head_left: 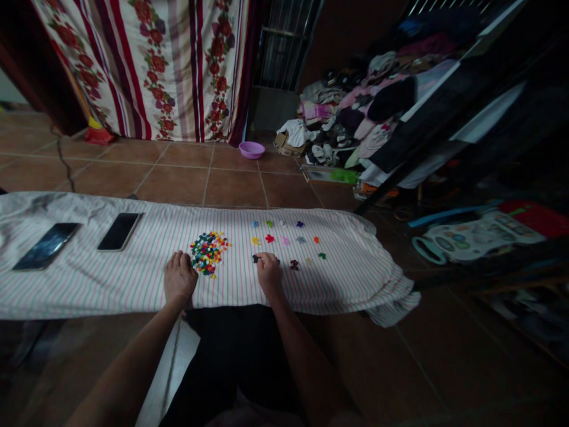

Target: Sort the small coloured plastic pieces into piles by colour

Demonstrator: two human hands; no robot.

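Note:
A mixed heap of tiny coloured bead-like pieces (207,252) lies on the striped cloth. My left hand (180,277) rests at the heap's left edge, palm down, fingers loosely bent and nothing visible in them. To the right, my right hand (269,274) has its fingertips pinched together at some small black pieces (255,259); what lies between the fingertips is too small to make out. Beyond it are little single-colour groups in rough rows, among them yellow pieces (255,241), red pieces (269,238), purple pieces (300,224), brown pieces (294,265) and green pieces (322,256).
Two phones (119,231) lie on the left of the cloth-covered surface (347,290). Past its far edge, a pink basin (251,150) stands on the tiled floor near a flowered curtain (178,71). Clothes (351,112) are heaped at back right.

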